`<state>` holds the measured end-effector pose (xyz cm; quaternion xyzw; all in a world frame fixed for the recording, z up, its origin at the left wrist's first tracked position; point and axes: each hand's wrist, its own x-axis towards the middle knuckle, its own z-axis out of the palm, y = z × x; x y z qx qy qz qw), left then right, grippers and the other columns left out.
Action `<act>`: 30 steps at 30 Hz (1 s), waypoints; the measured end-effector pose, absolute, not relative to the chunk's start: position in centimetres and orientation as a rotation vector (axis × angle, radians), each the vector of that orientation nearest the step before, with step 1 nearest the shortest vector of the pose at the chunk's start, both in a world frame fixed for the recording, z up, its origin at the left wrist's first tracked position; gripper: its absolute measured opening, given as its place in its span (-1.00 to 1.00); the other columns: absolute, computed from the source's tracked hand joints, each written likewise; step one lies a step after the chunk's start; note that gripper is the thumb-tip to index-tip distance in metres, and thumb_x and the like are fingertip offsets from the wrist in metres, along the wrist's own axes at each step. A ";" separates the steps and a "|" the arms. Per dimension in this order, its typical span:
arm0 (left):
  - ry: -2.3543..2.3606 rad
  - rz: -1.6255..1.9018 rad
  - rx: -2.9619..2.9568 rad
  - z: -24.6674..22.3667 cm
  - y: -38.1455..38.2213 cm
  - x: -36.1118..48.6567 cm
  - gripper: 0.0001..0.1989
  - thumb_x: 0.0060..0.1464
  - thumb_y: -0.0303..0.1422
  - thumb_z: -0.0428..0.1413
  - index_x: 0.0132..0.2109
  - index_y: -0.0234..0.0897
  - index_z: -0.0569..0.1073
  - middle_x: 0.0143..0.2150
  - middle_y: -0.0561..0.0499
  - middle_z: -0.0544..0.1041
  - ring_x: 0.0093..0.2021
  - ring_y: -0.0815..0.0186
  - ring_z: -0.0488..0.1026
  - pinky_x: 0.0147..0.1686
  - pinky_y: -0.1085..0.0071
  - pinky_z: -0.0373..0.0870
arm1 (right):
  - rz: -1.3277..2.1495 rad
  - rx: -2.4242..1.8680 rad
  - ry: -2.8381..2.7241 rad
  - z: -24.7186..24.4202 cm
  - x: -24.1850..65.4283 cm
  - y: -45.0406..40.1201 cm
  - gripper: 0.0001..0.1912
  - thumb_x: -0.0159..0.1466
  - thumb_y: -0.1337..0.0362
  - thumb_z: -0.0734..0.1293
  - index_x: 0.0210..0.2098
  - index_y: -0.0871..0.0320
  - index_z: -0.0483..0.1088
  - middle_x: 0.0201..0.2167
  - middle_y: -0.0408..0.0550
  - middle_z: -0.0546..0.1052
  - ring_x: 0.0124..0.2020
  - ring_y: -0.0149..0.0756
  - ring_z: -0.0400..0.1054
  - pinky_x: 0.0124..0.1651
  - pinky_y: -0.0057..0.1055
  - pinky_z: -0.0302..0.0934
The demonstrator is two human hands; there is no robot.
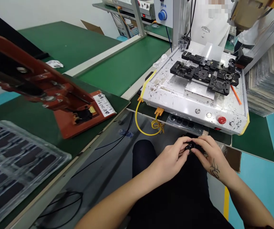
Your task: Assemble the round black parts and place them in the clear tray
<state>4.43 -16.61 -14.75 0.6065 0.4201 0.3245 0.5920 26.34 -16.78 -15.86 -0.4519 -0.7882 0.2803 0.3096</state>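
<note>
A small, glossy black part [189, 146] is pinched between the fingertips of both hands, above my lap and just in front of the machine's near edge. My left hand [177, 154] grips it from the left, fingers bent round it. From the right, my right hand [208, 151] holds it with thumb and fingertips. The fingers cover much of the part, so its exact kind cannot be made out. Beyond my hands stands a white machine base [175, 103] with buttons along its front. Several black fixture blocks [202, 73] sit on top of it.
On the left bench are a red hand press [65, 125] and a clear plastic tray [27, 162] with dark compartments. A yellow cable [139, 127] loops below the machine's front. Stacked trays [268, 76] stand at the right. Another person [208, 28] is behind the machine.
</note>
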 end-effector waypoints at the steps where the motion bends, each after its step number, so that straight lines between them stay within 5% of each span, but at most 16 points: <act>1: 0.998 0.735 1.475 -14.5 -16.5 4.2 -0.53 0.41 -0.37 0.09 0.39 -0.25 0.33 -0.01 -0.09 0.72 -0.05 0.17 0.69 0.00 0.33 0.55 | 0.731 -1.170 -2.102 -15.7 26.3 -16.7 -0.75 0.52 0.25 0.34 0.17 -0.04 0.46 0.06 0.09 0.55 0.04 -0.02 0.48 0.10 -0.08 0.41; 5: 1.020 0.680 1.603 -13.5 -16.3 3.4 -0.46 0.44 -0.39 0.05 0.48 -0.21 0.22 -0.03 -0.06 0.72 -0.09 0.17 0.66 -0.01 0.31 0.51 | 0.859 -1.159 -2.097 -15.1 25.9 -16.3 -0.85 0.51 0.20 0.36 0.05 -0.01 0.50 -0.13 0.01 0.57 -0.19 -0.13 0.48 -0.11 -0.20 0.43; 11: 0.959 0.872 1.186 -14.6 -16.5 3.4 -0.47 0.37 -0.28 0.22 0.39 -0.19 0.31 0.31 -0.21 0.54 0.20 0.15 0.60 0.18 0.29 0.53 | 1.128 -1.227 -1.779 -14.9 24.9 -16.0 -0.79 0.43 0.09 0.45 -0.03 0.03 0.57 -0.38 -0.14 0.52 -0.39 -0.26 0.40 -0.31 -0.31 0.38; 19: 0.990 1.014 1.019 -15.9 -16.8 4.6 -0.76 0.26 -0.25 0.31 -0.03 -0.28 0.56 -0.26 0.00 0.62 -0.27 0.27 0.61 -0.21 0.35 0.62 | 1.357 -1.221 -1.256 -16.1 23.3 -16.7 -0.67 0.38 -0.01 0.49 -0.10 0.12 0.51 -0.43 -0.17 0.54 -0.52 -0.37 0.43 -0.46 -0.41 0.43; 24: 1.019 1.026 1.091 -15.5 -16.8 4.2 -0.78 0.27 -0.29 0.27 0.00 -0.26 0.59 -0.25 0.01 0.61 -0.28 0.29 0.59 -0.27 0.39 0.59 | 1.393 -1.240 -1.266 -15.3 23.5 -16.6 -0.69 0.35 0.02 0.52 -0.10 0.13 0.54 -0.53 -0.20 0.54 -0.57 -0.38 0.41 -0.47 -0.42 0.42; 30: 1.070 1.069 1.237 -15.7 -17.3 4.2 -0.83 0.26 -0.32 0.28 -0.03 -0.25 0.62 -0.17 -0.04 0.66 -0.19 0.25 0.60 -0.13 0.34 0.57 | 1.327 -1.266 -1.361 -14.8 23.2 -17.2 -0.78 0.38 0.13 0.49 -0.07 0.10 0.61 -0.46 -0.18 0.57 -0.52 -0.39 0.44 -0.44 -0.45 0.41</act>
